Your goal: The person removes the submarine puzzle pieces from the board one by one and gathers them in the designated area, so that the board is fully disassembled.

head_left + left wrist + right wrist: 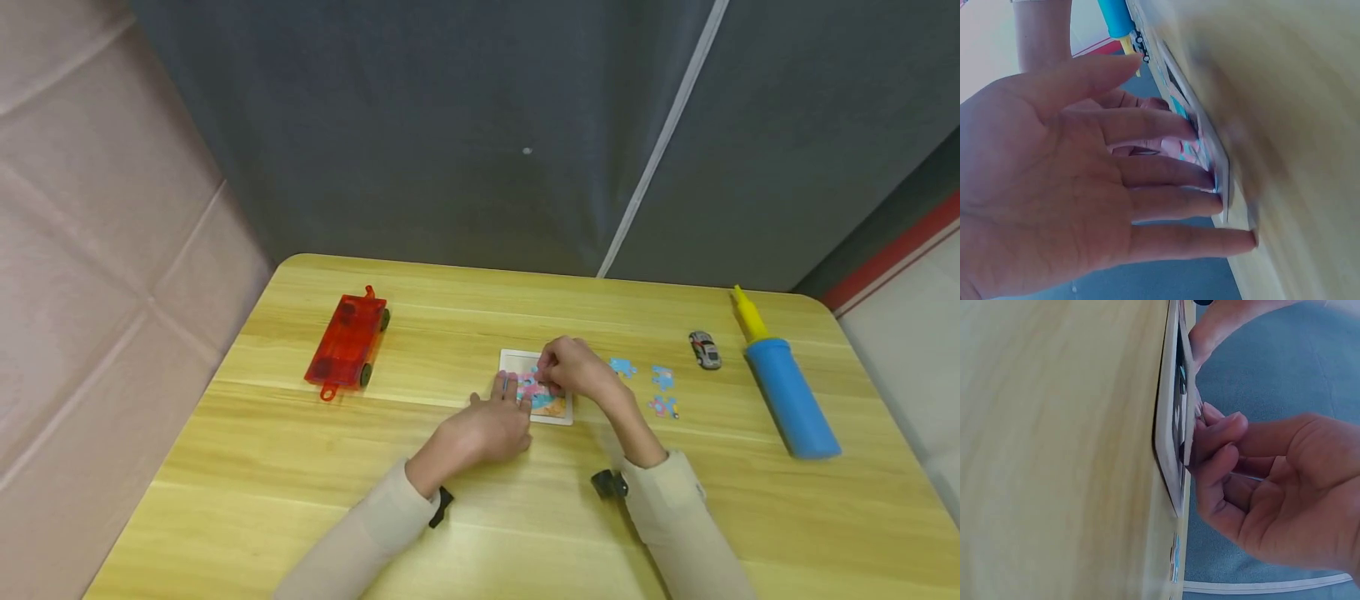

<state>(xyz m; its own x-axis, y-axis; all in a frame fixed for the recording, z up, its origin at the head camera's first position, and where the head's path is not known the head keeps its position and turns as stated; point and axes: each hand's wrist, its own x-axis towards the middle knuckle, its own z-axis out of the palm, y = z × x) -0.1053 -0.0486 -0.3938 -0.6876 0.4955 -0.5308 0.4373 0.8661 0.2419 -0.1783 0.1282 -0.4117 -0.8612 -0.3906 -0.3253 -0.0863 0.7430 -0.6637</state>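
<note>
A small jigsaw puzzle (553, 407) with pink, blue and orange printing lies in a white-edged tray (568, 410) on the table. My left hand (491, 429) reaches in from the left, its straight fingers resting on the puzzle and the tray's near-left edge; the little finger touches the table in the left wrist view. With curled fingers and thumb, my right hand (573, 367) pinches a flat puzzle section (1190, 394) over the tray's right side. In the right wrist view this section tilts up from the tray, showing a dark gap beneath. My right hand partly hides the puzzle from above.
Right of the tray lie loose puzzle pieces (663, 377). Farther right are a small silver toy car (705, 350) and a blue hand pump (795, 400) with a yellow nozzle. A red translucent toy wagon (347, 342) stands at the left. A dark curtain (450, 150) hangs behind the table.
</note>
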